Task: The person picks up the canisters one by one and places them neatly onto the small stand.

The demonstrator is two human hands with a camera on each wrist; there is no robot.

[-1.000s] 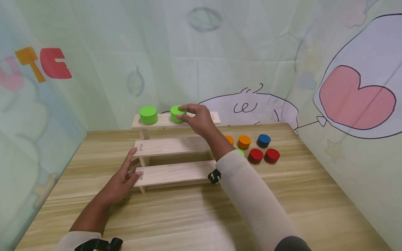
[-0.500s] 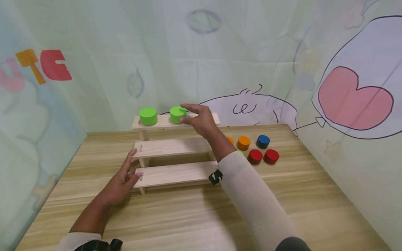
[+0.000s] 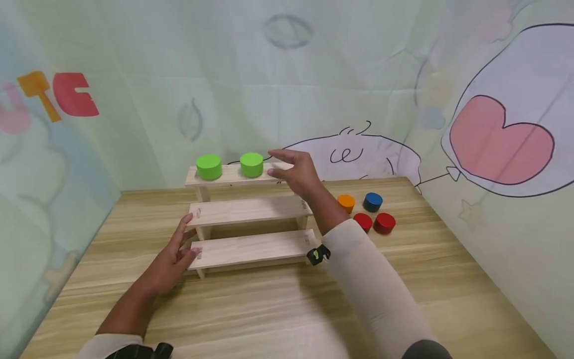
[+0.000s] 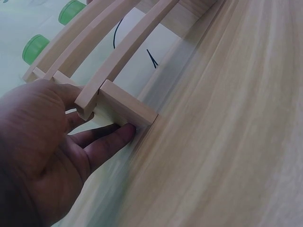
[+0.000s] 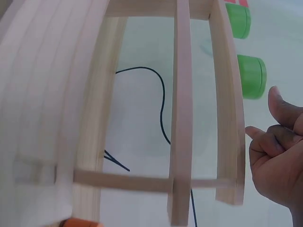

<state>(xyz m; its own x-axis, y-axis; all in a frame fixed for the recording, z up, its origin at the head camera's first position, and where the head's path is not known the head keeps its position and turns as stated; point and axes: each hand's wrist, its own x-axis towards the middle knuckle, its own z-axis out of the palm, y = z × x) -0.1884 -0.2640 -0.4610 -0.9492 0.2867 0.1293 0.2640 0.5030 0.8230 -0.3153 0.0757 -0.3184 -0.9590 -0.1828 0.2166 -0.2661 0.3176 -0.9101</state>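
A three-step wooden rack [image 3: 251, 210] stands on the table. On its top step sit two green round blocks, one at the left end [image 3: 209, 167] and one near the middle [image 3: 251, 165]. My left hand [image 3: 168, 264] holds the rack's left end, thumb at the lowest step and index finger by the middle one; in the left wrist view other fingers [image 4: 111, 146] lie against the side panel. Just right of the middle green block, my right hand [image 3: 300, 172] has thumb and index finger spread apart with nothing between them. The right wrist view shows a gap between that hand and the block [image 5: 252, 77].
To the right of the rack lie an orange block [image 3: 346, 203], a blue block [image 3: 372, 202] and two red blocks [image 3: 384, 223], partly behind my right forearm. A printed cloth backdrop [image 3: 242, 89] rises behind the wood-grain table [image 3: 269, 309].
My right hand has let go of the middle green block and drawn away to the right, its thumb and index finger wider apart. The left hand stays at the rack's end.
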